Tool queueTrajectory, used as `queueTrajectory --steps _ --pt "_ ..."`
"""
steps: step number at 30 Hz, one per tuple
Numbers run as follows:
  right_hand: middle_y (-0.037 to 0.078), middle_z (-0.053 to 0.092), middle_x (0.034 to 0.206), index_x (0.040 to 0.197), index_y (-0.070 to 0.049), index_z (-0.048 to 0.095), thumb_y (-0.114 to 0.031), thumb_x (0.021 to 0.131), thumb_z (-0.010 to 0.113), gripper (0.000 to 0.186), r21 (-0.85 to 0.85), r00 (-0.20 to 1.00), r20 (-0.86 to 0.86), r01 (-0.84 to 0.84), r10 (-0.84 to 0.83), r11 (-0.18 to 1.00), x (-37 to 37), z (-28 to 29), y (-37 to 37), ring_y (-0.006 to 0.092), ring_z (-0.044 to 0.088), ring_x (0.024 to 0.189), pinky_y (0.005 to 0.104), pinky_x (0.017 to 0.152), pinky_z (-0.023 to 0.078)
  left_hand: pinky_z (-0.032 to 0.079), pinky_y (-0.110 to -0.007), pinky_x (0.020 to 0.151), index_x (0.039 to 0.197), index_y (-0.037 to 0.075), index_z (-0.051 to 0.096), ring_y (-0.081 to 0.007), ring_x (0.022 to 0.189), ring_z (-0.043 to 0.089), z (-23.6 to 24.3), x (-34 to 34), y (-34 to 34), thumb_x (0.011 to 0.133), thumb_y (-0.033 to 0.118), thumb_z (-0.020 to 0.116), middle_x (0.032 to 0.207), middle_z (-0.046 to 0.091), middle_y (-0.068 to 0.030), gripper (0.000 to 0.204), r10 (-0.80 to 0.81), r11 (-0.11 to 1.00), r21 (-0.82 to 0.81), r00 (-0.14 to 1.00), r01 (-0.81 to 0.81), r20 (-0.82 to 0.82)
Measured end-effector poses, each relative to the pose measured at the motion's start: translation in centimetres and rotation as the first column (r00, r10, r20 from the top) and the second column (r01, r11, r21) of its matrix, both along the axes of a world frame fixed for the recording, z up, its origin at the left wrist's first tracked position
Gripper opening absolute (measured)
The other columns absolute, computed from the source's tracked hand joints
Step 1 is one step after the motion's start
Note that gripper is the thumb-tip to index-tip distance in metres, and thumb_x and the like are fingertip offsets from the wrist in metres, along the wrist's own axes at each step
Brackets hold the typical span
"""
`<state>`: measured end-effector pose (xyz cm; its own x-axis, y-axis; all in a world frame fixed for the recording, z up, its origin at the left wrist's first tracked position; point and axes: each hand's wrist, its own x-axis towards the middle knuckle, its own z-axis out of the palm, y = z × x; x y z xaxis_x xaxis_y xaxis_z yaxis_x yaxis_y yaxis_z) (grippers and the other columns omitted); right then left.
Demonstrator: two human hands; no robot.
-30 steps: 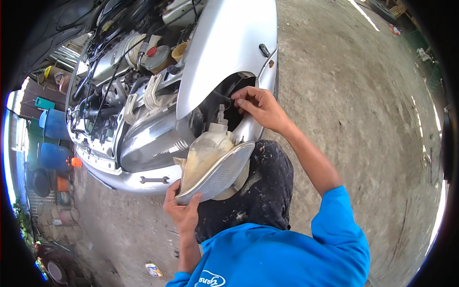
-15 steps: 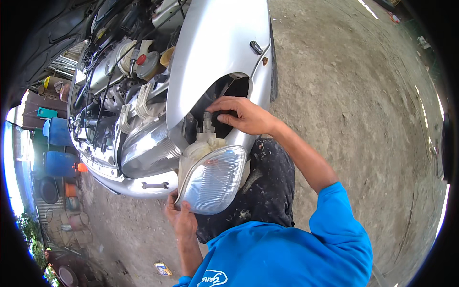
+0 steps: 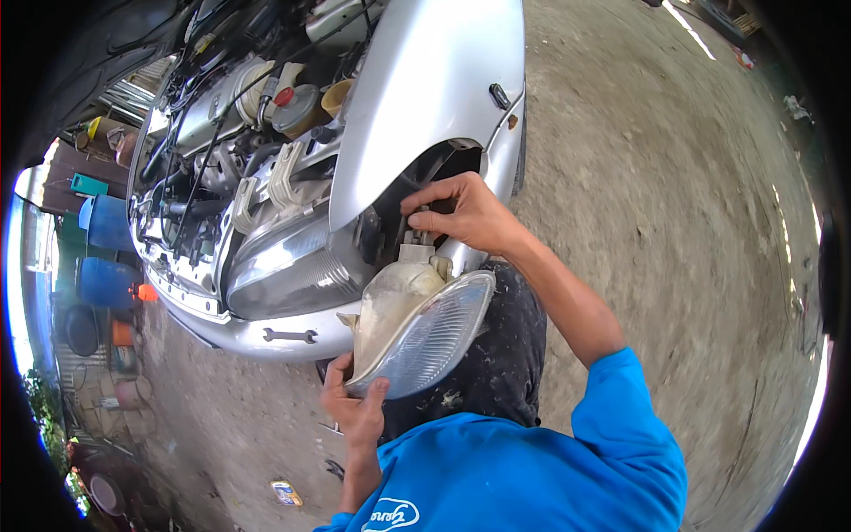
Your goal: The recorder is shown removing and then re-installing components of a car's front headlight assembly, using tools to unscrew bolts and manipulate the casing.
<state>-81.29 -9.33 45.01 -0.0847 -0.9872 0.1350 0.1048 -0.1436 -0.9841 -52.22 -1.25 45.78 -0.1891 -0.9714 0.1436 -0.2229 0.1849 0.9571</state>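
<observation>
A corner lamp (image 3: 424, 341) with a ribbed clear lens and a yellowed housing is out of its place at the car's front corner. My left hand (image 3: 356, 410) grips its lower edge, thumb on the lens side and fingers behind. My right hand (image 3: 463, 215) is at the lamp's upper end, its thumb and fingers closed around the grey bulb socket (image 3: 417, 238). The fingers partly cover the socket. Behind the lamp is a dark opening under the silver fender (image 3: 425, 97). The headlight (image 3: 288, 277) sits in the car just left of the lamp.
An open-ended wrench (image 3: 290, 335) lies on the silver bumper (image 3: 226, 332). The engine bay is exposed, with a red-capped reservoir (image 3: 295, 111). Blue drums (image 3: 108, 282) stand at the far left. A small colourful packet (image 3: 285, 493) lies on the dirt ground (image 3: 638, 177).
The lamp has turned, its lens swinging toward the right and more of its housing showing. My right hand has come down onto the bulb socket. The whole view has shifted slightly.
</observation>
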Motion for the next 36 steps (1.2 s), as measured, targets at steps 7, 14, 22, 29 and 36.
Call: queueTrajectory --steps 7,14,22,29,36 --pt "0.002 0.068 0.083 0.1 0.0 0.07 -0.014 0.09 0.065 0.018 0.063 0.921 0.244 0.299 -0.305 0.952 -0.8 -1.5 -0.4 0.0059 0.059 0.07 0.0214 0.061 0.05 0.046 -0.027 0.079 0.107 -0.003 0.059 -0.0145 0.087 0.057 -0.1 1.4 2.1 0.066 0.011 0.08 0.094 0.062 -0.0071 0.048 0.058 0.995 -0.084 0.985 -0.045 0.16" --pt "0.001 0.064 0.087 0.111 -0.001 0.064 -0.009 0.092 0.059 0.021 -0.001 0.979 0.064 0.196 -0.196 0.981 -0.8 -1.7 0.5 0.0059 0.058 0.08 0.0209 0.071 0.048 0.047 -0.028 0.075 0.102 -0.003 0.06 -0.0156 0.082 0.059 -2.2 7.4 3.8 0.061 0.017 0.08 0.09 0.062 -0.0071 0.049 0.006 0.999 0.054 0.999 -0.009 0.046" --pt "0.012 0.06 0.1 0.118 -0.002 0.056 -0.001 0.076 0.064 0.043 -0.213 0.7 -0.615 0.295 -0.363 0.931 -1.1 1.1 0.3 0.0226 0.062 0.074 0.0332 0.069 0.05 0.047 -0.026 0.074 0.102 -0.004 0.06 -0.0148 0.084 0.059 -2.6 12.7 5.5 0.062 0.027 0.084 0.092 0.062 -0.0074 0.056 0.047 0.984 0.174 0.999 -0.044 -0.015" --pt "0.017 0.051 0.129 0.131 -0.008 0.047 -0.005 0.074 0.068 0.061 -0.346 0.317 -0.848 0.274 -0.424 0.897 2.0 0.0 1.1 0.0384 0.052 0.116 0.043 0.098 0.044 0.045 -0.031 0.083 0.108 -0.005 0.06 -0.0178 0.089 0.058 -6.1 22.0 6.9 0.061 0.031 0.08 0.094 0.062 -0.0073 0.062 0.341 0.94 -0.003 0.936 -0.342 0.082" --pt "0.01 0.064 0.108 0.117 -0.003 0.061 -0.002 0.081 0.068 0.036 -0.526 0.303 -0.721 0.346 -0.623 0.777 7.4 -0.7 4.8 0.0195 0.061 0.084 0.032 0.078 0.049 0.044 -0.026 0.082 0.113 -0.006 0.057 -0.0157 0.094 0.055 -3.3 36.3 8.2 0.069 0.021 0.078 0.102 0.059 -0.0081 0.056 0.664 0.741 0.094 0.747 -0.664 0.038"
